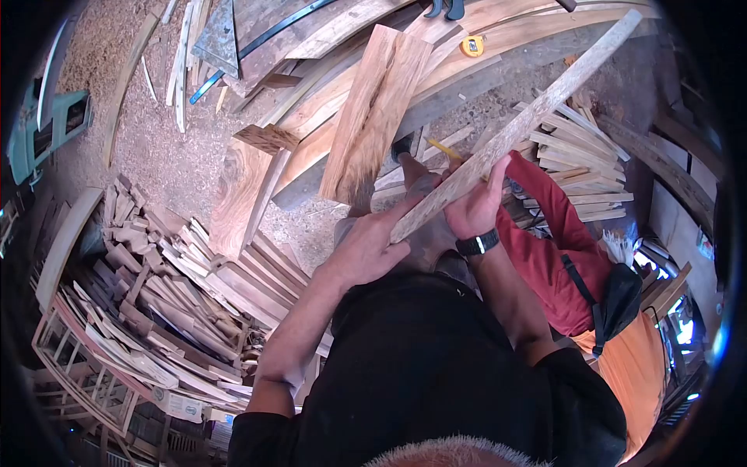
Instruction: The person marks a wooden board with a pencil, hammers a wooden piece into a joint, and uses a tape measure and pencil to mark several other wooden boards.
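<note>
A long, narrow wooden strip (517, 128) slants across the view, from near my body up to the far right. My left hand (369, 247) grips its near end, fingers wrapped round the wood. Further along, my right hand (476, 204), with a dark watch on the wrist, holds the strip from its right side, the thumb up along the edge. A yellow pencil (443, 148) shows just past the strip; whatever holds it is hidden. Beyond my hands a wide board with a dark crack (377, 117) lies across other timber.
A person in a red sleeve (556, 194) is close on my right. A yellow tape measure (471, 46) rests on curved planks (319, 117) ahead. Piled wood offcuts (156, 288) fill the left, and stacked strips (580, 156) lie at right. A green machine (47, 128) stands far left.
</note>
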Available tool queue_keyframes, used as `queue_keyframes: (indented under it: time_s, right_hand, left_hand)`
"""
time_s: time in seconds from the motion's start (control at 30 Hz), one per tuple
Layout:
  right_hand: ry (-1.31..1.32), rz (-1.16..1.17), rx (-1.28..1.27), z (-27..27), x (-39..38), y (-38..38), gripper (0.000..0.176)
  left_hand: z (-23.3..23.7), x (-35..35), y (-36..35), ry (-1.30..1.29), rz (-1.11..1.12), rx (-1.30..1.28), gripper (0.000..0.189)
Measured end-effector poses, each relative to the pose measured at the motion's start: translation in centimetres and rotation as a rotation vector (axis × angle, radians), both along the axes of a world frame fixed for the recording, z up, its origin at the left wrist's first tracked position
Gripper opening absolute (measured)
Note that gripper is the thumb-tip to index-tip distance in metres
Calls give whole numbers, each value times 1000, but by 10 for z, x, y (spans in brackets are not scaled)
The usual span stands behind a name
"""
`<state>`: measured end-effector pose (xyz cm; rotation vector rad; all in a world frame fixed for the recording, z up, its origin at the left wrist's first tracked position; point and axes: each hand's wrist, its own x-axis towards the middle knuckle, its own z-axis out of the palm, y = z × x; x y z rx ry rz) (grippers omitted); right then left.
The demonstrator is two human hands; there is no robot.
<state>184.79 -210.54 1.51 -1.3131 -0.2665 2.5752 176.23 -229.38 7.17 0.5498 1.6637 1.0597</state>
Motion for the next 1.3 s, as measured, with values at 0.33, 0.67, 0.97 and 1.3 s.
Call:
queue_keyframes:
  time_s: [0.33,0.67,0.97,1.3]
  right_hand:
    - [-14,208,105,20,8,5,101]
    - [55,132,63,21,3,35,73]
    - [250,368,203,76,-25,5,58]
    - [502,755,338,100,-161,-154,35]
  left_hand:
    - [-8,20,-17,-17,61,70,58]
    - [1,80,-93,-50,226,-425,36]
    - [-5,167,-190,189,887,-392,34]
    - [30,195,-250,118,1415,-275,22]
